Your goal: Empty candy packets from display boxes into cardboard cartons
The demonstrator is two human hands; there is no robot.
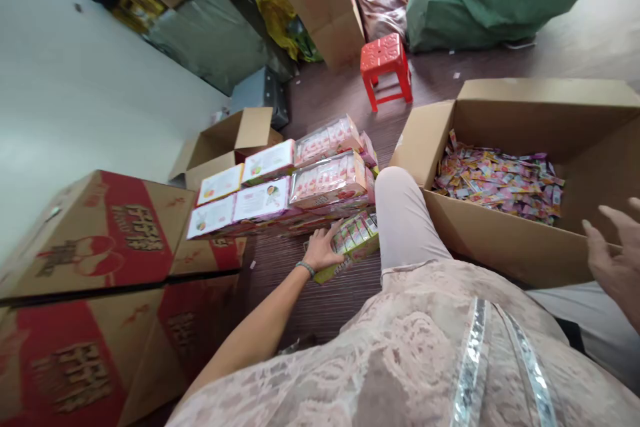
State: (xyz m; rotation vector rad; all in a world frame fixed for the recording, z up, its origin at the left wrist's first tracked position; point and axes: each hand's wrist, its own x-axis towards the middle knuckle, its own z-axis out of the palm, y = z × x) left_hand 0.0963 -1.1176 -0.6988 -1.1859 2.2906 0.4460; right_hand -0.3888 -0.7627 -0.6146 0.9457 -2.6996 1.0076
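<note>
My left hand [323,250] grips one end of a green display box [361,237], low beside my knee, with the thumb across its top. Rows of small packets show through the box's clear window. Next to it stand stacked display boxes, including a pink one with a clear window [327,180] and a white-topped one [263,199]. To the right, my right hand [615,257] is over the near edge of a large open carton [500,230]. Its fingers are spread and hold nothing. Inside the carton lies a heap of small colourful packets [500,183].
Red-and-brown printed cartons [135,240] are stacked at the left by the wall. Behind the display boxes is another open carton [215,150]. A red plastic stool [385,70] stands on the dark floor ahead, with a large green sack [480,0] beyond it.
</note>
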